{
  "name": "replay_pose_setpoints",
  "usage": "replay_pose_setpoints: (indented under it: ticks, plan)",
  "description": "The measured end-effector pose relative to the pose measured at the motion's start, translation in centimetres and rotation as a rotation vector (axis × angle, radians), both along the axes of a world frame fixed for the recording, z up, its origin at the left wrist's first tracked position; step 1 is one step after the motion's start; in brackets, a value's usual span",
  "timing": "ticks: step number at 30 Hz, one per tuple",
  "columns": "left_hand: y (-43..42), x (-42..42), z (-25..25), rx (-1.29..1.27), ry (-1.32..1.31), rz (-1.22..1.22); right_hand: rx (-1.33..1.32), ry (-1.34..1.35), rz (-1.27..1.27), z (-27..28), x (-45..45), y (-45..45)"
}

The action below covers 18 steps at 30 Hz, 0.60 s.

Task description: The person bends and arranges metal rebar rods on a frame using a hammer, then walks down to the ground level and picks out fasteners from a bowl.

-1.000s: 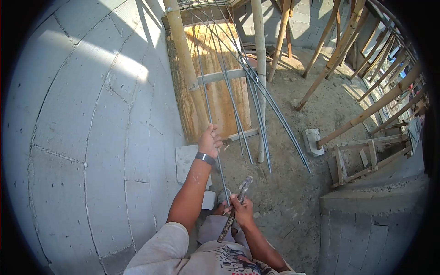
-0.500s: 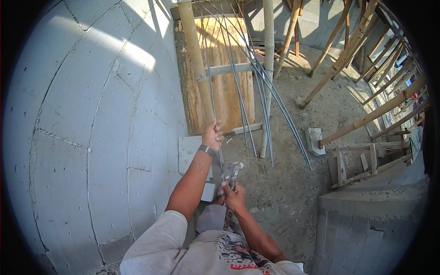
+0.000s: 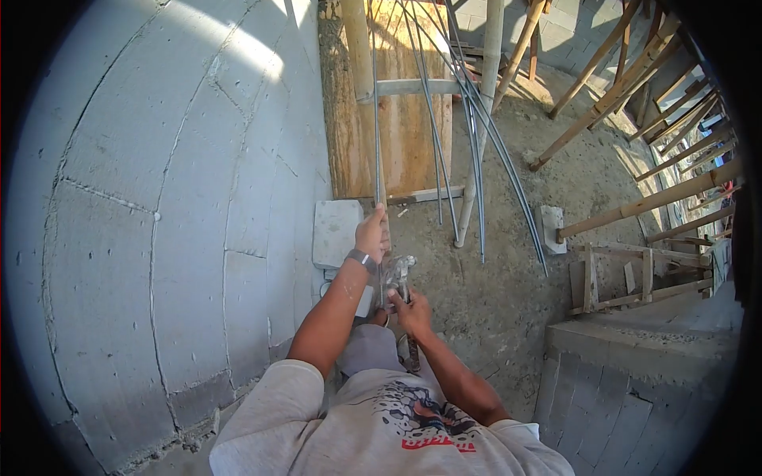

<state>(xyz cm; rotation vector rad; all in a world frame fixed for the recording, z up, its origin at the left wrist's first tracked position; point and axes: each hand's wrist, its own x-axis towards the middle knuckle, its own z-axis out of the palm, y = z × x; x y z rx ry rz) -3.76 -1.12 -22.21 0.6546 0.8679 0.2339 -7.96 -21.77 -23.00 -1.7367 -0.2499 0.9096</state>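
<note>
My left hand [image 3: 371, 233], with a dark band on its wrist, is closed around a long thin metal rod [image 3: 376, 143]. The rod runs up past a bamboo pole, and its lower end comes down near the hammer. In my right hand [image 3: 411, 314] is a claw hammer [image 3: 400, 268], gripped high on its handle with the grey, worn head up. The handle points down toward my shirt. Both hands are in front of my body, the left one farther out. Several more metal rods [image 3: 478, 166] lean to the right of the held one.
Along the left stands a grey block wall [image 3: 198, 182]. A plywood board [image 3: 413, 135] lies behind the bamboo poles [image 3: 492, 47]. Pale blocks [image 3: 337, 230] sit beside my left hand. To the right are slanted props [image 3: 611, 206], a wooden frame [image 3: 643, 278] and a low wall [image 3: 603, 381].
The view has tilted down, so the board and leaning rods sit higher in the picture. My left hand stays on the rod and is nearer the hammer; the right hand keeps its grip.
</note>
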Motion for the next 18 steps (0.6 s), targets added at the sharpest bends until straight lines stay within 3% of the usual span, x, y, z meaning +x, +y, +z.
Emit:
replay_pose_setpoints:
  ticks: [2, 4, 6, 9, 12, 15, 18]
  plan:
    - [0.3, 0.0, -0.3, -0.011, 0.011, 0.001, -0.091, -0.114, 0.047, -0.4, 0.6, -3.4]
    - [0.4, 0.1, -1.0, -0.036, -0.01, -0.015, -0.22, -0.365, 0.144, 2.9, 1.6, -5.9]
    - [0.6, 0.2, -1.5, -0.064, -0.05, -0.038, -0.469, -0.409, 0.359, 4.7, 2.7, -7.9]
    - [0.8, 0.1, -1.3, -0.104, -0.049, -0.036, -0.474, -0.715, 0.599, 8.1, 3.6, -9.7]
    - [1.0, 0.1, -1.1, -0.119, -0.063, -0.044, -0.26, -0.936, 0.751, 10.4, 4.2, -10.4]
    - [0.9, 0.1, -1.0, -0.109, -0.08, -0.057, -0.545, -0.894, 1.096, 11.7, 5.3, -9.4]
    - [0.8, 0.5, -0.2, -0.112, -0.003, 0.007, -0.653, -0.99, 1.142, 9.8, 5.5, -8.5]
